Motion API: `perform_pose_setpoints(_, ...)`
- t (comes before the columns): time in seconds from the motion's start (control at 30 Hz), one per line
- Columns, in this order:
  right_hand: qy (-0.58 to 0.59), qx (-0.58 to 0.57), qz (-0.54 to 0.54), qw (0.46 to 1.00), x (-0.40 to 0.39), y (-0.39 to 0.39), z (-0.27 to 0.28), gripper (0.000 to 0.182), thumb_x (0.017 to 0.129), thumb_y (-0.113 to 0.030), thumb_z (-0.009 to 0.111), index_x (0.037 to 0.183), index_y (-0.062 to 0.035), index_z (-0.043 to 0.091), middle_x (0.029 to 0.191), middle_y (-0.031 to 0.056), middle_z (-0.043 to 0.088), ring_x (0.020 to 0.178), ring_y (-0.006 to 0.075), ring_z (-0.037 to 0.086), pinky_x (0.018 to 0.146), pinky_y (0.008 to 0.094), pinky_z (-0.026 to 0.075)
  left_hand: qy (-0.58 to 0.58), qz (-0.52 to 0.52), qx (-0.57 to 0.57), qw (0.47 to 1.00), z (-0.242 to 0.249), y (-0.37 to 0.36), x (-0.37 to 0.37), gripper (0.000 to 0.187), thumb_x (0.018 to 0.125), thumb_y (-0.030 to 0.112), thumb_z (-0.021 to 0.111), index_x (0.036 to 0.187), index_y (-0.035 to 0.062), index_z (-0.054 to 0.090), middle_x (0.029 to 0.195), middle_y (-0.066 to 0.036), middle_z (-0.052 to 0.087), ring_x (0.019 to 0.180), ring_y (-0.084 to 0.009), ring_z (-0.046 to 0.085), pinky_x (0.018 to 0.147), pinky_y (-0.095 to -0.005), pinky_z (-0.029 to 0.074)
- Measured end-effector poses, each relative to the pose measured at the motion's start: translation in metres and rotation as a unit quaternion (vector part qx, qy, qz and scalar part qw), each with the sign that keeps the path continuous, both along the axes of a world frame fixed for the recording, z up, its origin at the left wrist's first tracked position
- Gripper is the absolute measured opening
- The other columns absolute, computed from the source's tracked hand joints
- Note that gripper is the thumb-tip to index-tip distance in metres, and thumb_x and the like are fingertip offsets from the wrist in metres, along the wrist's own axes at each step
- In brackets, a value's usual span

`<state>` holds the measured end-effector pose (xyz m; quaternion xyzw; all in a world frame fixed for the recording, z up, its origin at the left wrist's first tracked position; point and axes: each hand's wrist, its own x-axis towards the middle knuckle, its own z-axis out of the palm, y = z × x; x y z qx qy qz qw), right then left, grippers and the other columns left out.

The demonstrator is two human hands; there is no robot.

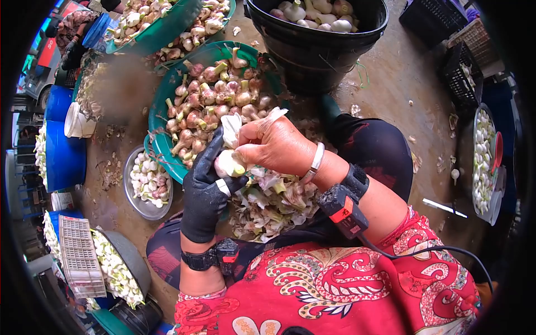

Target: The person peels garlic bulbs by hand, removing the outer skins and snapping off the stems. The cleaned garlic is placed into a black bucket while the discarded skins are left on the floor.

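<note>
A garlic bulb (pixel 227 164) is being gripped by the black-gloved left hand (pixel 205 187), its fingers wrapped around one side, while white papery skin (pixel 231 133) is being pinched by the bare right hand (pixel 281 144), the two hands being held together at the bulb. Purplish bulbs (pixel 207 95) are being held in a green basin (pixel 157 124) just beyond, with peelings (pixel 273 207) being heaped nearer the body and whiter bulbs (pixel 149 178) being held in a metal bowl (pixel 152 211) at left.
</note>
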<state>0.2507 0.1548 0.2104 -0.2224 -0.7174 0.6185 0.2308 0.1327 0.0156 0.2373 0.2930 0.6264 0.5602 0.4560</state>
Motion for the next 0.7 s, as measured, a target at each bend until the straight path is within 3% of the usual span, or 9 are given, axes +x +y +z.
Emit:
perform_pose_setpoints(0.07, -0.001, 0.032, 0.011, 0.999, 0.003, 0.002, 0.002, 0.011, 0.067, -0.01, 0.063, 0.073, -0.0018, 0.068, 0.062, 0.0169, 0.06, 0.055, 0.0273, 0.059, 0.057, 0.0357, 0.048, 0.028, -0.008, 0.014, 0.999, 0.001, 0.002, 0.001, 0.075, 0.071, -0.005, 0.073, 0.138, 0.0024, 0.043, 0.128, -0.009, 0.054, 0.111, -0.0157, 0.055, 0.095, -0.0302, 0.046)
perform_pose_setpoints(0.23, 0.009, 0.082, 0.039, 0.996, 0.003, 0.003, 0.001, 0.012, 0.067, -0.009, 0.061, 0.073, -0.0016, 0.068, 0.064, 0.0178, 0.061, 0.059, 0.0283, 0.061, 0.059, 0.036, 0.049, 0.17, -0.056, 0.02, 0.984, 0.003, -0.003, -0.005, 0.073, 0.072, -0.001, 0.064, 0.141, 0.0006, 0.038, 0.122, -0.009, 0.058, 0.105, -0.0179, 0.059, 0.087, -0.0314, 0.051)
perform_pose_setpoints(0.43, -0.01, 0.077, 0.049, 0.996, 0.01, 0.007, 0.003, 0.013, 0.068, -0.01, 0.058, 0.071, -0.0009, 0.067, 0.069, 0.0202, 0.063, 0.066, 0.0343, 0.063, 0.065, 0.0391, 0.051, 0.002, -0.07, -0.016, 0.997, 0.01, -0.009, 0.007, 0.075, 0.074, 0.004, 0.069, 0.142, 0.0002, 0.036, 0.113, -0.011, 0.061, 0.099, -0.0181, 0.062, 0.084, -0.0304, 0.052)
perform_pose_setpoints(0.5, -0.111, 0.208, 0.045, 0.971, 0.01, 0.009, -0.018, 0.017, 0.07, -0.014, 0.057, 0.072, -0.0012, 0.067, 0.072, 0.021, 0.064, 0.072, 0.0364, 0.064, 0.069, 0.0419, 0.051, -0.03, -0.026, 0.062, 0.997, 0.008, -0.005, 0.009, 0.071, 0.074, 0.01, 0.077, 0.136, -0.0009, 0.044, 0.109, -0.006, 0.061, 0.095, -0.0139, 0.06, 0.083, -0.029, 0.051)
perform_pose_setpoints(0.53, -0.144, 0.226, 0.094, 0.959, 0.011, 0.006, -0.03, 0.019, 0.072, -0.017, 0.056, 0.074, -0.0018, 0.068, 0.076, 0.0211, 0.065, 0.077, 0.0369, 0.064, 0.07, 0.044, 0.051, -0.128, -0.024, 0.087, 0.988, 0.008, -0.004, 0.005, 0.072, 0.076, 0.02, 0.078, 0.135, -0.0019, 0.043, 0.109, -0.006, 0.061, 0.093, -0.0146, 0.061, 0.081, -0.0284, 0.051)
perform_pose_setpoints(0.57, -0.175, 0.247, 0.124, 0.945, 0.011, -0.003, -0.04, 0.015, 0.071, -0.016, 0.059, 0.074, -0.0034, 0.066, 0.077, 0.0204, 0.064, 0.074, 0.0371, 0.062, 0.07, 0.0429, 0.051, -0.089, -0.007, 0.084, 0.992, 0.003, -0.004, 0.001, 0.068, 0.081, 0.022, 0.074, 0.136, -0.0022, 0.042, 0.111, -0.008, 0.06, 0.092, -0.0152, 0.061, 0.081, -0.0294, 0.052)
perform_pose_setpoints(0.6, -0.225, 0.228, 0.198, 0.926, 0.012, -0.009, -0.048, 0.015, 0.071, -0.016, 0.058, 0.073, -0.0028, 0.067, 0.078, 0.0189, 0.065, 0.077, 0.0364, 0.063, 0.072, 0.0425, 0.052, -0.126, 0.001, 0.069, 0.99, -0.004, 0.003, -0.006, 0.064, 0.084, 0.021, 0.071, 0.136, -0.0024, 0.041, 0.111, -0.009, 0.06, 0.094, -0.0161, 0.061, 0.081, -0.0299, 0.052)
perform_pose_setpoints(0.63, -0.3, 0.251, 0.292, 0.873, 0.007, -0.014, -0.04, 0.021, 0.073, -0.014, 0.059, 0.085, -0.0024, 0.071, 0.092, 0.0191, 0.068, 0.088, 0.0342, 0.065, 0.079, 0.0404, 0.052, -0.164, 0.01, 0.053, 0.985, -0.012, 0.008, -0.013, 0.059, 0.087, 0.02, 0.067, 0.135, -0.0026, 0.041, 0.111, -0.01, 0.059, 0.095, -0.017, 0.06, 0.081, -0.0303, 0.052)
perform_pose_setpoints(0.7, -0.299, 0.215, 0.341, 0.865, 0.011, -0.025, -0.03, 0.024, 0.073, -0.012, 0.06, 0.092, -0.0022, 0.07, 0.095, 0.018, 0.068, 0.091, 0.0341, 0.065, 0.079, 0.0407, 0.052, -0.181, -0.023, 0.094, 0.979, -0.017, 0.033, -0.036, 0.049, 0.091, 0.011, 0.056, 0.136, -0.0014, 0.04, 0.122, -0.014, 0.055, 0.105, -0.0251, 0.059, 0.088, -0.0357, 0.052)
